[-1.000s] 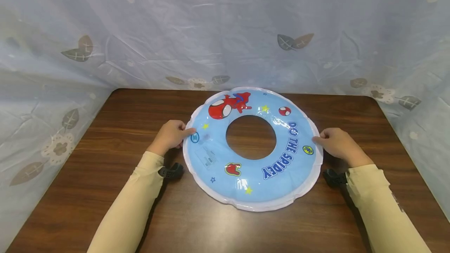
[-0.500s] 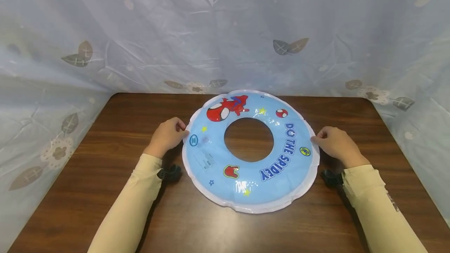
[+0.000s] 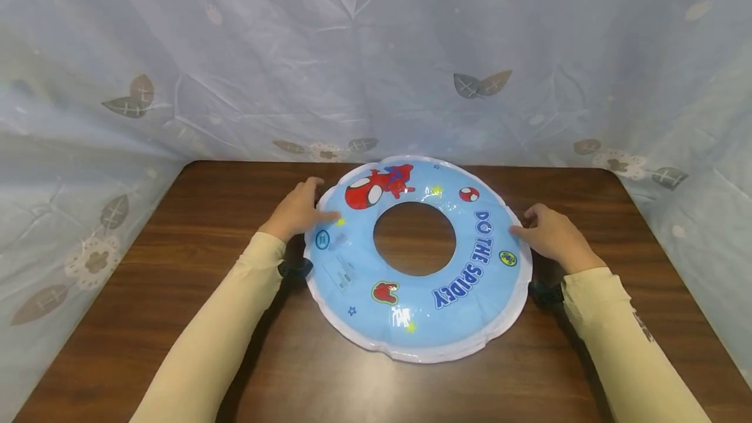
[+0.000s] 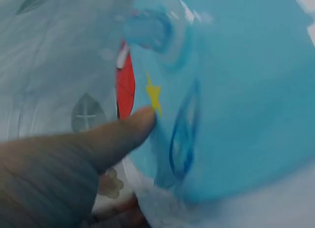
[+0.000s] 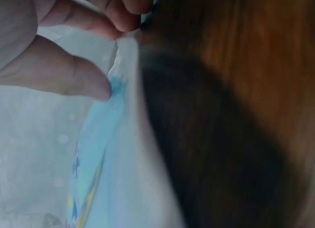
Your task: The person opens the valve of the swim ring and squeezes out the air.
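Note:
An inflated light-blue swim ring (image 3: 352, 266) lies on the brown wooden table, with a pale crinkled rim, red cartoon figures and lettering. At its left edge my left hand (image 3: 297, 210) has the fingers spread, the thumb reaching over the top. In the left wrist view that thumb (image 4: 125, 132) points at a yellow star printed on the ring, near a clear blue valve-like nub (image 4: 150, 31). My right hand (image 3: 554, 238) is at the right edge, thumb on or just over the rim. The right wrist view shows its thumb (image 5: 74, 75) apart from the bent fingers.
The wooden table (image 3: 217, 227) has rounded far corners. A pale blue-grey cloth (image 3: 399, 51) with leaf and flower prints hangs behind it and along both sides. Dark bands (image 3: 296, 269) sit at both wrists.
My left hand has let go of the rim, spread its fingers and moved away from me along the edge. The right hand's fingers have loosened. The ring lies nearly the same.

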